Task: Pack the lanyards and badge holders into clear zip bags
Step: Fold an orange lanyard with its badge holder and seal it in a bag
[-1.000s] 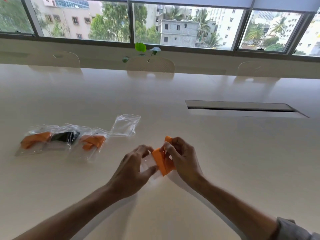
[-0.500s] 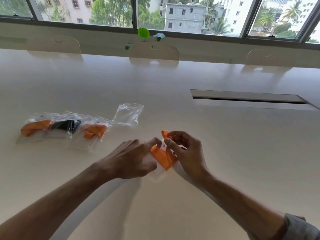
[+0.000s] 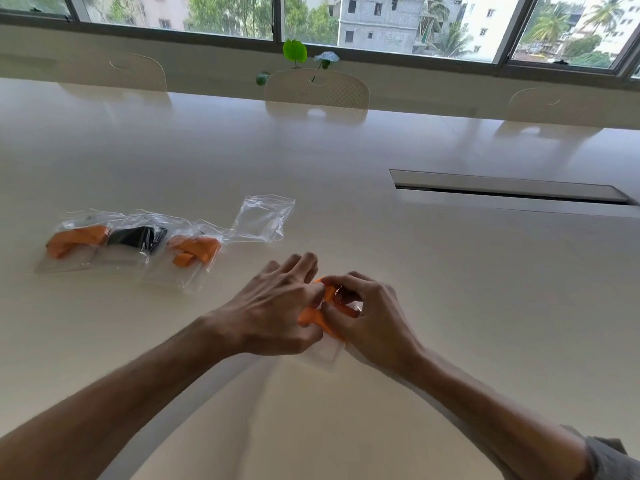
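An orange lanyard [image 3: 313, 315] is bunched between my two hands on the white table [image 3: 415, 271], with a clear badge holder [image 3: 325, 353] lying under it. My left hand [image 3: 273, 306] grips the lanyard from the left, fingers partly spread over it. My right hand [image 3: 370, 310] pinches the lanyard from the right. An empty clear zip bag [image 3: 265, 218] lies flat beyond my hands. To the left lie three filled zip bags: one with an orange lanyard [image 3: 74, 239], one with a black lanyard [image 3: 138, 237], one with an orange lanyard [image 3: 194, 252].
A long cable slot [image 3: 505, 187] is set in the table at the right. Three white chairs [image 3: 317, 90] stand along the far edge, below a window. A small green plant [image 3: 296, 51] sits on the sill.
The view has tilted down a little. My left hand has slid right over the orange lanyard, and both hands have closed in tighter around it above the badge holder.
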`<state>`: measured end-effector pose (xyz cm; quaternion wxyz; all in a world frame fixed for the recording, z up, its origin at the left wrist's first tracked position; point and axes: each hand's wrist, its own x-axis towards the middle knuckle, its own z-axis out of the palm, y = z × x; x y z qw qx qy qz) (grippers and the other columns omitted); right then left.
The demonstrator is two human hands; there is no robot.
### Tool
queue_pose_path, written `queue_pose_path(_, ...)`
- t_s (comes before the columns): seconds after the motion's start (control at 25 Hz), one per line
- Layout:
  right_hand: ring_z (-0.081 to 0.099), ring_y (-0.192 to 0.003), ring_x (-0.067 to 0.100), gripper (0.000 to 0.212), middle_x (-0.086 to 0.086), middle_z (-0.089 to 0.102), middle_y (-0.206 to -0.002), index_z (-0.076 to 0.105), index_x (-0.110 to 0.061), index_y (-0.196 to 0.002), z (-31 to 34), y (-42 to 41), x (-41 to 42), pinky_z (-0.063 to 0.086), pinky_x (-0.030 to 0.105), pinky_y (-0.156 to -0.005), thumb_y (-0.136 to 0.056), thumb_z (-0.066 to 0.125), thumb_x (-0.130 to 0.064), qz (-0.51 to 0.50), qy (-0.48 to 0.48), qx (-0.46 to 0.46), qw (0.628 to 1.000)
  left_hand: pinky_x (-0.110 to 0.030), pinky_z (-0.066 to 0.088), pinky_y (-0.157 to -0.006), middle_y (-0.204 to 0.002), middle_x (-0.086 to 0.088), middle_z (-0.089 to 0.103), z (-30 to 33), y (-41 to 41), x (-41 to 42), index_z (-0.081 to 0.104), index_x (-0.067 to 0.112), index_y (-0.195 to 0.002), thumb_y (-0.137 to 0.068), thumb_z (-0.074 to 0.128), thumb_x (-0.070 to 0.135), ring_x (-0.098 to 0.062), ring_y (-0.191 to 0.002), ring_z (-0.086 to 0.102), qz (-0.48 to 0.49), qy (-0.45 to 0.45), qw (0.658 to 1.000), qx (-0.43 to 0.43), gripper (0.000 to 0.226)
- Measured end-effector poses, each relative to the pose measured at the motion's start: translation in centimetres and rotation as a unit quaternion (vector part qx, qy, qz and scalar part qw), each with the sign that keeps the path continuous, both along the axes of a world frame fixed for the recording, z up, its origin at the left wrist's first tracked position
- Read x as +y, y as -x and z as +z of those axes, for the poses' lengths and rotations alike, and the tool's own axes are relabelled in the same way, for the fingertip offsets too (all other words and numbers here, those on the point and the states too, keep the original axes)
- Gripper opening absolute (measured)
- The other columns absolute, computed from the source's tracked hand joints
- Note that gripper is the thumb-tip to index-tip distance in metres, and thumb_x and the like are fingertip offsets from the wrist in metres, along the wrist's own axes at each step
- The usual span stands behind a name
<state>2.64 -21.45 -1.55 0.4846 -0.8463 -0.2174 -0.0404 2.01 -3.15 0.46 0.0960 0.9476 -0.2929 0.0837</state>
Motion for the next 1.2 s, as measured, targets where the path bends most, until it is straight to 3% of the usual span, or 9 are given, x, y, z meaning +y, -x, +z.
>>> queue_pose_path(0.2,0.064,-0.078,0.009,0.020,-0.008,0.059,-0.107,0.075,-0.024,-0.097,-0.1,0.2,0.0,0.054,0.029,-0.074,-0.082,0.061,-0.023,0.024,0.055,-0.033,0.998,-0.034,0.017,-0.103,-0.122,0.012,0.029,-0.4,0.0,0.3,0.057,0.032,-0.080,-0.074,0.052,0.043,-0.004,-0.126,0.022,0.006,0.106,0.988,0.114,0.014)
queue_pose_path(0.36,0.065,-0.079,0.008,0.021,-0.007,0.054,-0.111,0.075,-0.024,-0.102,-0.2,0.2,0.0,0.055,0.029,-0.074,-0.087,0.061,-0.029,0.022,0.070,-0.049,0.996,-0.038,0.002,-0.110,-0.130,0.014,0.028,-1.1,0.0,0.7,0.066,0.030,-0.083,-0.078,0.058,0.045,-0.001,-0.134,0.010,0.034,0.151,0.972,0.179,0.018)
queue_pose_path(0.52,0.062,-0.082,0.009,0.019,-0.011,0.058,-0.101,0.073,-0.020,-0.099,-0.2,0.4,0.3,0.053,0.029,-0.074,-0.091,0.057,-0.028,0.017,0.075,-0.054,0.996,-0.030,0.004,-0.100,-0.123,0.014,0.032,-1.3,0.0,0.1,0.064,0.026,-0.077,-0.076,0.047,0.050,0.007,-0.116,0.015,0.136,0.175,0.951,0.215,0.030)
queue_pose_path(0.64,0.060,-0.088,0.008,0.022,-0.009,0.060,-0.104,0.072,-0.018,-0.104,0.0,0.4,0.3,0.049,0.026,-0.077,-0.093,0.055,-0.025,0.030,0.081,-0.040,0.995,-0.025,0.014,-0.087,-0.108,0.014,0.038,-1.6,0.4,-1.3,0.057,0.017,-0.081,-0.075,0.027,0.041,0.002,-0.109,0.027,0.218,0.268,0.918,0.194,0.038)
queue_pose_path(0.72,0.059,-0.092,0.006,0.024,-0.008,0.060,-0.107,0.071,-0.018,-0.109,0.2,0.6,0.3,0.049,0.026,-0.082,-0.091,0.060,-0.029,0.052,0.080,-0.017,0.995,-0.027,0.021,-0.085,-0.100,0.023,0.037,-1.7,1.0,-1.9,0.052,0.018,-0.084,-0.076,0.025,0.036,0.025,-0.095,0.024,0.248,0.357,0.884,0.169,0.034)
queue_pose_path(0.8,0.058,-0.096,0.005,0.033,-0.009,0.060,-0.110,0.069,-0.020,-0.112,0.4,0.9,0.5,0.049,0.026,-0.085,-0.084,0.069,-0.037,0.062,0.086,-0.011,0.994,-0.031,0.024,-0.088,-0.099,0.029,0.034,-1.8,1.4,-2.2,0.049,0.022,-0.081,-0.078,0.026,0.034,0.033,-0.095,0.015,0.242,0.377,0.883,0.139,0.026)
queue_pose_path(0.92,0.058,-0.097,0.007,0.032,-0.008,0.061,-0.109,0.070,-0.017,-0.109,0.5,1.0,0.8,0.049,0.029,-0.086,-0.081,0.073,-0.034,0.053,0.089,-0.016,0.995,-0.032,0.022,-0.094,-0.108,0.022,0.035,-2.1,1.4,-2.4,0.048,0.023,-0.074,-0.080,0.027,0.030,0.026,-0.105,0.019,0.219,0.350,0.906,0.094,0.023)
queue_pose_path(1.08,0.058,-0.093,0.009,0.008,-0.008,0.060,-0.102,0.073,-0.014,-0.083,0.6,1.0,0.9,0.047,0.027,-0.080,-0.086,0.068,-0.020,0.066,0.038,0.030,0.997,-0.030,0.019,-0.092,-0.120,0.008,0.039,-2.3,1.2,-2.7,0.046,0.022,-0.068,-0.078,0.022,0.030,-0.005,-0.115,0.032,0.186,0.294,0.937,0.026,0.027)
queue_pose_path(1.2,0.057,-0.100,0.014,0.029,-0.004,0.058,-0.106,0.069,-0.024,-0.066,0.9,0.8,0.7,0.046,0.029,-0.084,-0.091,0.060,-0.012,0.092,0.000,0.086,0.992,-0.032,0.021,-0.090,-0.120,0.006,0.039,-2.3,1.4,-2.7,0.049,0.019,-0.070,-0.078,0.022,0.027,-0.009,-0.115,0.036,0.160,0.274,0.948,0.008,0.029)
